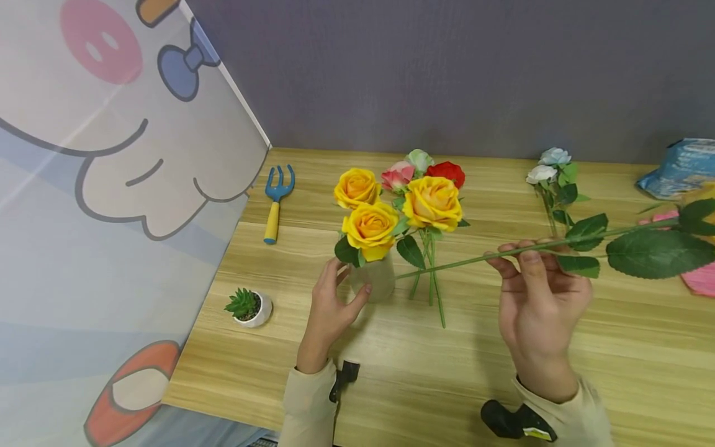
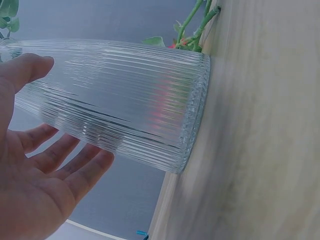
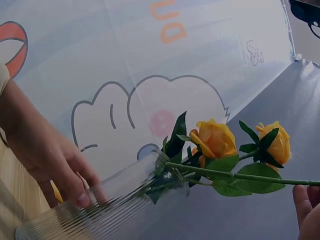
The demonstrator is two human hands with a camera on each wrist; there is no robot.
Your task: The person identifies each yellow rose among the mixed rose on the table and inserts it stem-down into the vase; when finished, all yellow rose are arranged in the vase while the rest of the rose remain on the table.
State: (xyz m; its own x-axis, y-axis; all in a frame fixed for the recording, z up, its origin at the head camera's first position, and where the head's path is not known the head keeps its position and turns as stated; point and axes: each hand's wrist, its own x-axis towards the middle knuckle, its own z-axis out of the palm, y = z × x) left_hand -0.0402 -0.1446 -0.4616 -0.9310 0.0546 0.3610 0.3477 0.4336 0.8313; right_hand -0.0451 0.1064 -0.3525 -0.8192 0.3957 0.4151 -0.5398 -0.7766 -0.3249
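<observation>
A ribbed clear glass vase stands near the middle of the pale wood-grain tabletop, its fluted wall catching light in fine vertical ridges. The left hand sits at the vase's 8 o'clock, its grip spread apart, thumb and straight fingertips resting against the glass. Yellow roses with layered fabric-like petals crowd the vase mouth. The right hand, at the vase's 3 o'clock, has its grip pinched on a thin, smooth green rose stem that slants across the tabletop, with broad serrated leaves towards its far end. At 12 o'clock lie pink and red roses; at 10 o'clock, a blue and yellow hand fork; at 9 o'clock, a small spiky succulent in a round white pot.
</observation>
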